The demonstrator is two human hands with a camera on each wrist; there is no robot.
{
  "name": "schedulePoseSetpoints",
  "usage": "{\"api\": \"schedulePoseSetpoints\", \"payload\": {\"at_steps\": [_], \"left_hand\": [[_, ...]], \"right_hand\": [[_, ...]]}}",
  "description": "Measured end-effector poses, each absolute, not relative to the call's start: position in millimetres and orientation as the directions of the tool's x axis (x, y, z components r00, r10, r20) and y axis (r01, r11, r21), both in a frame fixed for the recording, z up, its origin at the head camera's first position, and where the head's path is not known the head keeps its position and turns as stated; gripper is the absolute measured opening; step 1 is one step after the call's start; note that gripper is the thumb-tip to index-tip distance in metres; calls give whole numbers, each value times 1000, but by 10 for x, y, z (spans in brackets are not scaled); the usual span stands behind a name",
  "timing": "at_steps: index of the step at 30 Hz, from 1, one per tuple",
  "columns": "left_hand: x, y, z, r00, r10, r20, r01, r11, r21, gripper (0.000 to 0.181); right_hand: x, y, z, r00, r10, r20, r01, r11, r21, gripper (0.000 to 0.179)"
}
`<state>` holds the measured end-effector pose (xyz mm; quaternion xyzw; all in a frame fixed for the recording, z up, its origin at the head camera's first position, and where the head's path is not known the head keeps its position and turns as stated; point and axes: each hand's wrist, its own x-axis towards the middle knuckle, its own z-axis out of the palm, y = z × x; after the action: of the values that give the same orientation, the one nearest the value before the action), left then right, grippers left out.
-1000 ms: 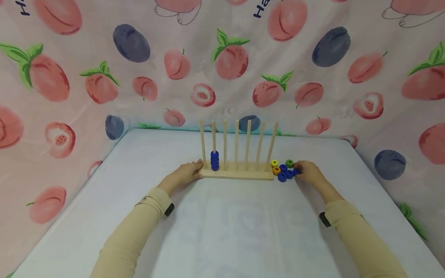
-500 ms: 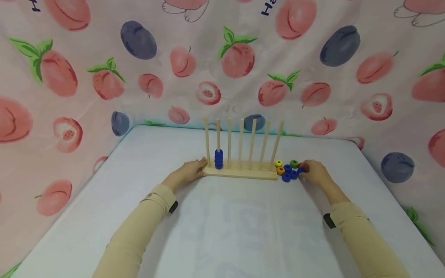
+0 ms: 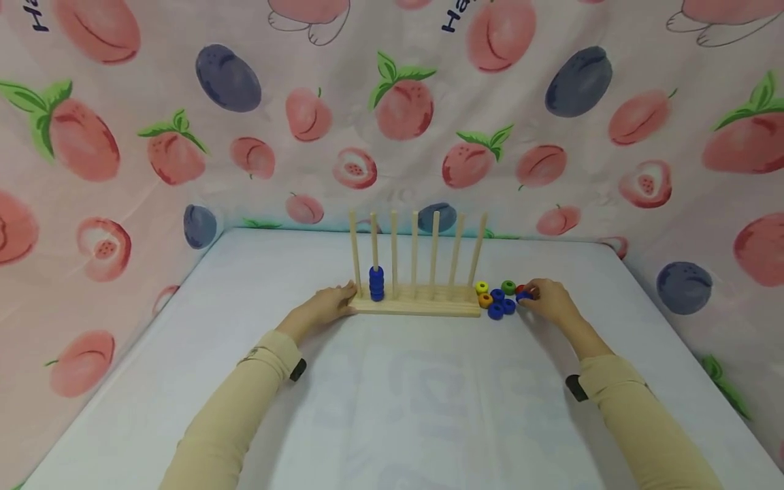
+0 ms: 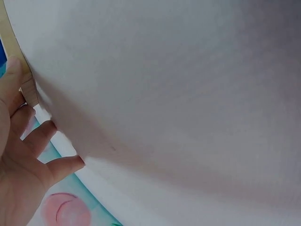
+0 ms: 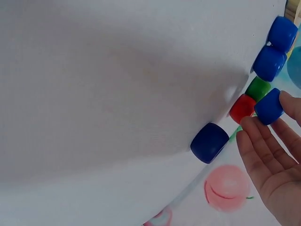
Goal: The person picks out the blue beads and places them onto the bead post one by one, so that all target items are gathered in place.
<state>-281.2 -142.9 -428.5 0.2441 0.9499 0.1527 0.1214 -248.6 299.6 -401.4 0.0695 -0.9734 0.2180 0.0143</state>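
Observation:
A wooden stand (image 3: pixel 416 314) with several upright pegs sits toward the back of the table. Blue beads (image 3: pixel 376 284) are stacked on its second peg from the left. My left hand (image 3: pixel 327 304) grips the stand's left end; in the left wrist view the thumb lies on the wood, while other fingers spread past its end. At the right, my right hand (image 3: pixel 550 301) pinches a blue bead (image 5: pixel 269 106) between thumb and fingers. Close beside that bead, the right wrist view has a red bead (image 5: pixel 242 108), a green bead (image 5: pixel 258 88) and a dark blue bead (image 5: pixel 209 143).
Loose beads cluster at the stand's right end, among them a yellow bead (image 3: pixel 482 287), an orange bead (image 3: pixel 485 300) and several blue ones. A white cloth (image 3: pixel 392 395) covers the table. Behind it hangs a fruit-patterned curtain (image 3: pixel 263 184).
My right hand has shifted slightly right and up with the pinched blue bead, and more of the red bead shows. The left hand stays at the stand's end. The head view sways a little.

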Motion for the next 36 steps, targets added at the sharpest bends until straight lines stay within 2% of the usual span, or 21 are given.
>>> {"api": "schedulePoseSetpoints", "payload": {"at_steps": [16,23,32,36], "left_hand": [[-2810,-1421,-4278,-850,505,-150,423,825,375,58],[-2774,-1514,-4321,-848,510,-140,448,834,321,56],[-2726,-1511,-4334,-839,530,-120,470,819,331,56],[-2745,-1478,-4318,-837,532,-126,474,821,320,54]], "right_hand": [[-2398,2940,-4030,-986,-125,115,-165,867,-470,30],[-2423,2813,-4029,-984,-141,107,-175,848,-500,30],[-2328,2718,-4002,-973,-185,140,-230,846,-482,26],[-2295,2690,-3969,-955,-225,192,-291,830,-476,25]]}}
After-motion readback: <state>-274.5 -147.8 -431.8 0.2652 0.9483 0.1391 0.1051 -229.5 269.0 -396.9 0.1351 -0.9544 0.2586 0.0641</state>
